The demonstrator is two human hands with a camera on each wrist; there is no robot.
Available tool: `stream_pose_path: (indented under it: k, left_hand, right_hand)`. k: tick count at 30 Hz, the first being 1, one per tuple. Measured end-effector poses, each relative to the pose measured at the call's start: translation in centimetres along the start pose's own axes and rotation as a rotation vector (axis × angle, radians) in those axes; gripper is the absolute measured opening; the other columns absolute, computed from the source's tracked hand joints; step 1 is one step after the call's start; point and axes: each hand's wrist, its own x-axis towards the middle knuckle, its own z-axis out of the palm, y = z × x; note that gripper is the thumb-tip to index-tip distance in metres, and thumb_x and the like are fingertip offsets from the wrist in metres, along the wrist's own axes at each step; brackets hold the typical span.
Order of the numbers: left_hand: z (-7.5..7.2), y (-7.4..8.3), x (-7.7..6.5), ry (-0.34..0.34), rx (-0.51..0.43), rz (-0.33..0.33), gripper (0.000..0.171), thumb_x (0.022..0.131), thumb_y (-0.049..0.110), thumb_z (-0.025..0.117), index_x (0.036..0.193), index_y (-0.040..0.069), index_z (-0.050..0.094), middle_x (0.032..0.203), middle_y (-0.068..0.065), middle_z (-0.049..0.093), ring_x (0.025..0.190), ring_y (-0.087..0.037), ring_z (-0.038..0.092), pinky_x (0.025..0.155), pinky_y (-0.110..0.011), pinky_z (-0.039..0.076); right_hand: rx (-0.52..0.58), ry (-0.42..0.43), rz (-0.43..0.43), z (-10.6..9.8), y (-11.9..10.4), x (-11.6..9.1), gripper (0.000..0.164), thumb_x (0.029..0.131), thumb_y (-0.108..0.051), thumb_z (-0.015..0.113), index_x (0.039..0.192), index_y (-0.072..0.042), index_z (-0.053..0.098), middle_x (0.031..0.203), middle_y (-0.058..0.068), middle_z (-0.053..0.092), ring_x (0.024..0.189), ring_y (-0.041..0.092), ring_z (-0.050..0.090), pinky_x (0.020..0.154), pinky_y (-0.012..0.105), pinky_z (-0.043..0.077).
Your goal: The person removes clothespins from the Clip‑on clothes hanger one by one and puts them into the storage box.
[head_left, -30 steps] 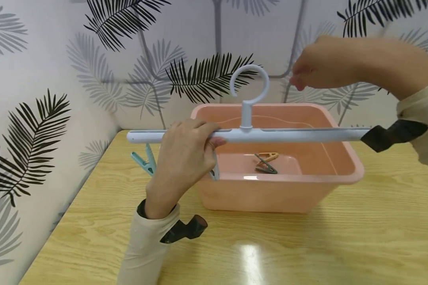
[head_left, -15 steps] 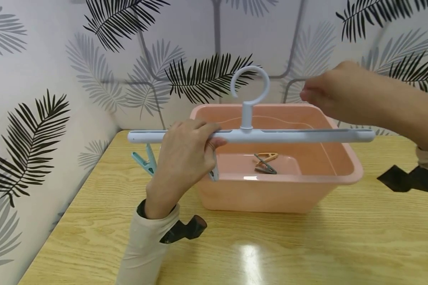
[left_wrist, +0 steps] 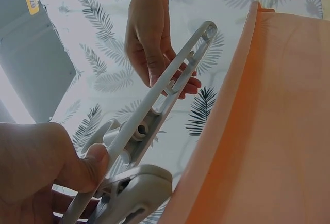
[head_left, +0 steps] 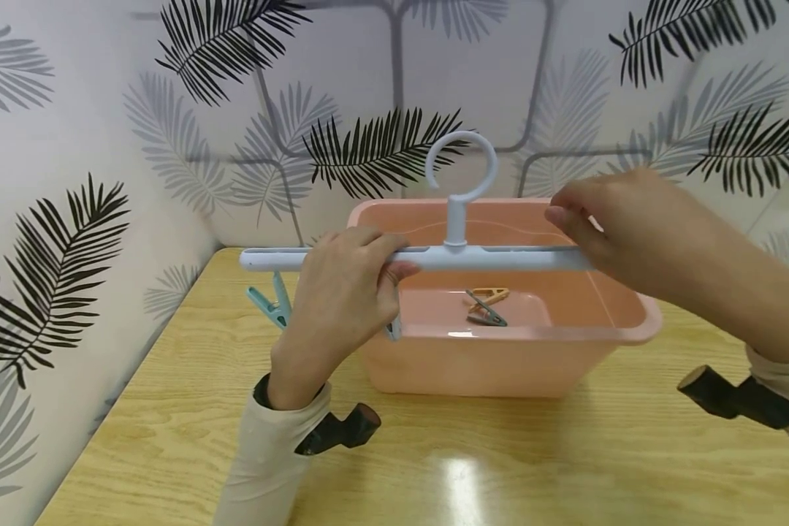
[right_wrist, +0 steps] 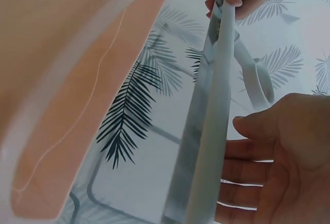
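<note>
My left hand (head_left: pixel 348 292) grips the pale blue clothes hanger (head_left: pixel 493 258) left of its round hook, holding it level over the front of the pink tub. Toward the bar's right part, my right hand (head_left: pixel 631 226) has its thumb apart; in the right wrist view its straight fingers reach behind the bar. A teal clothespin (head_left: pixel 272 301) hangs under the bar's left end. Partly hidden by the left hand is a pale grey clothespin (head_left: pixel 394 326), seen close up as a grey clip (left_wrist: pixel 142 195) in the left wrist view.
The pink tub (head_left: pixel 460 365) stands on a wood-grain table (head_left: pixel 191 409) near the leaf-patterned wall (head_left: pixel 342 58). Inside it lie an orange clothespin (head_left: pixel 498 293) and a dark green clothespin (head_left: pixel 486 313).
My right hand has come down from above the tub's right side to the bar, its forearm now overlapping the bar's right end. The left hand keeps its grip on the hanger.
</note>
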Motion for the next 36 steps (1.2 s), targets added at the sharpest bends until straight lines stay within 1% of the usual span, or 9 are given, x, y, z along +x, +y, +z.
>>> stream_pose_path:
  k: [6,10,12,16,18,22,26,31,36]
  left_hand:
    - [0.1,0.0,-0.1,0.014,0.004,0.007,0.018,0.088,0.018,0.07,0.098,0.004,0.074,0.083,-0.006,0.068,0.07,-0.024,0.061,0.061,-0.036,0.043]
    - [0.2,0.0,-0.1,0.011,0.009,0.012,0.017,0.087,0.018,0.07,0.096,0.004,0.074,0.084,-0.006,0.069,0.069,-0.024,0.061,0.06,-0.036,0.043]
    - [0.2,0.0,-0.1,0.01,0.01,0.009,0.016,0.087,0.017,0.07,0.096,0.004,0.074,0.085,-0.006,0.069,0.07,-0.024,0.062,0.061,-0.036,0.044]
    - [0.1,0.0,-0.1,0.024,0.002,0.006,0.015,0.087,0.017,0.07,0.095,0.004,0.074,0.085,-0.006,0.069,0.071,-0.024,0.062,0.061,-0.037,0.044]
    - [0.1,0.0,-0.1,0.032,-0.005,0.016,0.015,0.087,0.017,0.07,0.094,0.004,0.074,0.084,-0.005,0.069,0.069,-0.023,0.062,0.06,-0.036,0.043]
    - [0.2,0.2,-0.2,0.028,-0.02,0.037,0.013,0.087,0.017,0.07,0.093,0.005,0.073,0.084,-0.005,0.068,0.065,-0.021,0.06,0.057,-0.034,0.041]
    - [0.3,0.4,-0.3,0.023,-0.026,0.046,0.013,0.086,0.016,0.071,0.094,0.006,0.073,0.086,-0.004,0.069,0.067,-0.02,0.061,0.057,-0.034,0.041]
    - [0.3,0.7,-0.4,0.032,-0.014,0.065,0.013,0.085,0.016,0.073,0.093,0.006,0.073,0.085,-0.004,0.069,0.074,-0.019,0.063,0.057,-0.034,0.042]
    - [0.3,0.8,-0.4,0.043,0.004,0.084,0.014,0.085,0.018,0.073,0.093,0.006,0.073,0.084,-0.004,0.069,0.074,-0.018,0.063,0.057,-0.033,0.042]
  right_hand:
    - [0.024,0.058,0.022,1.5,-1.6,-1.4,0.017,0.098,-0.017,0.057,0.104,-0.003,0.065,0.083,0.007,0.066,0.067,0.025,0.057,0.063,0.047,0.047]
    - [0.052,0.073,0.035,2.4,-2.7,-2.1,0.019,0.098,-0.017,0.056,0.108,-0.002,0.063,0.1,0.012,0.066,0.077,0.028,0.059,0.067,0.048,0.049]
    - [0.058,0.117,0.026,2.7,-3.1,-2.3,0.019,0.098,-0.015,0.057,0.107,0.0,0.063,0.104,0.013,0.066,0.078,0.029,0.059,0.069,0.047,0.049]
    - [0.04,0.25,0.015,3.6,-3.5,-3.0,0.015,0.096,-0.013,0.059,0.102,0.0,0.062,0.091,0.011,0.065,0.074,0.033,0.057,0.07,0.049,0.046]
    - [0.012,0.306,0.018,4.2,-3.6,-3.4,0.019,0.097,-0.015,0.057,0.104,0.002,0.062,0.089,0.014,0.065,0.078,0.038,0.058,0.075,0.053,0.044]
    - [-0.053,0.395,0.018,5.3,-3.9,-4.2,0.043,0.104,-0.032,0.041,0.11,0.004,0.062,0.1,0.021,0.067,0.093,0.044,0.058,0.088,0.056,0.039]
    - [-0.089,0.465,-0.026,6.0,-4.2,-4.3,0.062,0.105,-0.044,0.022,0.109,0.004,0.061,0.102,0.021,0.065,0.094,0.042,0.056,0.087,0.056,0.037]
    - [-0.106,0.513,-0.081,6.5,-4.3,-4.0,0.054,0.105,-0.042,0.026,0.108,0.002,0.056,0.102,0.021,0.061,0.091,0.043,0.054,0.084,0.058,0.037]
    - [-0.138,0.517,-0.065,6.4,-4.1,-3.8,0.055,0.104,-0.047,0.024,0.116,-0.001,0.053,0.107,0.023,0.056,0.096,0.047,0.05,0.086,0.061,0.034]
